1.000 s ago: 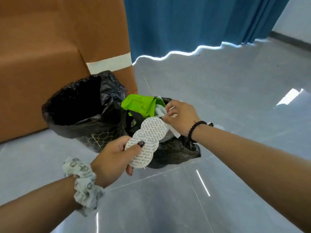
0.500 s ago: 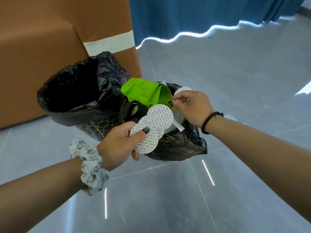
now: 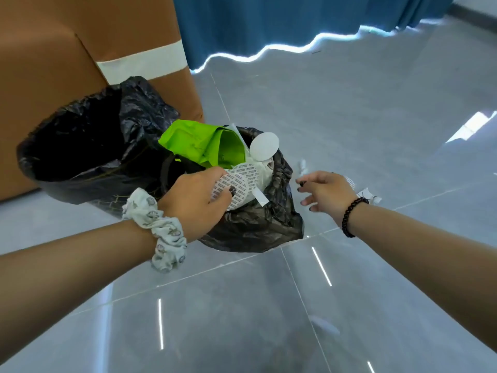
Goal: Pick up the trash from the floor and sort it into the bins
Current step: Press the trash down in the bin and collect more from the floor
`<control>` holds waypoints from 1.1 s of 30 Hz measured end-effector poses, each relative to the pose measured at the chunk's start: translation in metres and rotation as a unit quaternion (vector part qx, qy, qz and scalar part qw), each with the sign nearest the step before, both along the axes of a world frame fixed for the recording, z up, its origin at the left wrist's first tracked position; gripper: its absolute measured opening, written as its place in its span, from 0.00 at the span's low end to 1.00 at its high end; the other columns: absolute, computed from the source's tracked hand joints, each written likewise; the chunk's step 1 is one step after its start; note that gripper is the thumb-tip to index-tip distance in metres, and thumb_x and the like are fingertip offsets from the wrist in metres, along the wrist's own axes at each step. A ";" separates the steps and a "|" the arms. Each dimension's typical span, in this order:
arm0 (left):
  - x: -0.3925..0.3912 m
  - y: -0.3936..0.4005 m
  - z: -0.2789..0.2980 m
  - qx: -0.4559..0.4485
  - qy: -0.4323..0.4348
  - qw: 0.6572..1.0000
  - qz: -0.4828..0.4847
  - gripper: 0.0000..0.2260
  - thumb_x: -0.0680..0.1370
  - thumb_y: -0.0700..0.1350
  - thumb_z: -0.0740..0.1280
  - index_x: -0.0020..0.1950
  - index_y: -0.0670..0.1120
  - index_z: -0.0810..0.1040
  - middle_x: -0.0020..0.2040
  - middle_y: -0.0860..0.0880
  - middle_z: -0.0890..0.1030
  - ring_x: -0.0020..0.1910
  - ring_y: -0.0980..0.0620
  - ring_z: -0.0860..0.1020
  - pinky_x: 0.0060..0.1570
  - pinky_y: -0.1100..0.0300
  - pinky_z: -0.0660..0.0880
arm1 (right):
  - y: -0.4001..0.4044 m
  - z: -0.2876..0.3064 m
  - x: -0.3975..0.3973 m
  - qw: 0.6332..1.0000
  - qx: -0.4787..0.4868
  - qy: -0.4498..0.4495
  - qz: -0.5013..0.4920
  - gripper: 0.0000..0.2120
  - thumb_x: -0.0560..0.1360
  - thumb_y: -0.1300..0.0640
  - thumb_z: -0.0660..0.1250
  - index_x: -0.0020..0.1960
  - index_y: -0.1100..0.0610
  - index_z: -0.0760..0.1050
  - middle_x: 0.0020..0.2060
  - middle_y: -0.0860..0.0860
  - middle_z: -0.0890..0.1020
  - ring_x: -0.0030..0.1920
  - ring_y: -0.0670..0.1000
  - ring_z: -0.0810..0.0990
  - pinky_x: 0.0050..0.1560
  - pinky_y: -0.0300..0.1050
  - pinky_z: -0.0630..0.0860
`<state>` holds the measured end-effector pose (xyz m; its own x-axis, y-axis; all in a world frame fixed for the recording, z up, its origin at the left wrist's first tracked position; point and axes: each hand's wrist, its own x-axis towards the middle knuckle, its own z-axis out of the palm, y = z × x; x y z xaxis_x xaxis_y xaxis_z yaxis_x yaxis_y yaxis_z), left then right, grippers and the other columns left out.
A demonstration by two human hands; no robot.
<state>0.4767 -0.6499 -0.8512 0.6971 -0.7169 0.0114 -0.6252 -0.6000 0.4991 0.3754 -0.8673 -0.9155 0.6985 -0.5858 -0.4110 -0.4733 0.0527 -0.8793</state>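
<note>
Far left: brown cardboard box (image 3: 67,49) against the blue curtain (image 3: 269,20). In front of it, the larger bin (image 3: 80,146), black-lined, its inside dark.

Left hand (image 3: 199,200) pinches a stack of printed round liners (image 3: 238,184), thumb on top, held over the mouth of the smaller bin (image 3: 258,224). The overlapped discs run a long axis from near-left up to far-right, faces tilted toward the camera. That bin already holds crumpled green paper (image 3: 199,144) and a plain white disc (image 3: 265,145).

Right hand (image 3: 326,192) beside the bin, fingers spread, holding nothing. White scraps (image 3: 368,196) on the floor (image 3: 376,117) just beyond it.

Step, as I read it: depositing. Next calls for letting the liners fall, then gathering the scraps.
</note>
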 end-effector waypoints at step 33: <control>0.006 0.010 -0.046 0.074 -0.087 0.989 -0.093 0.39 0.67 0.65 0.60 0.75 0.51 0.60 0.63 0.51 0.64 0.48 0.50 0.74 0.52 0.55 0.75 | 0.094 -0.158 -0.199 0.573 -0.441 0.195 0.662 0.10 0.66 0.47 0.60 0.32 0.47 0.78 0.30 0.41 0.77 0.27 0.41 0.75 0.25 0.32 0.68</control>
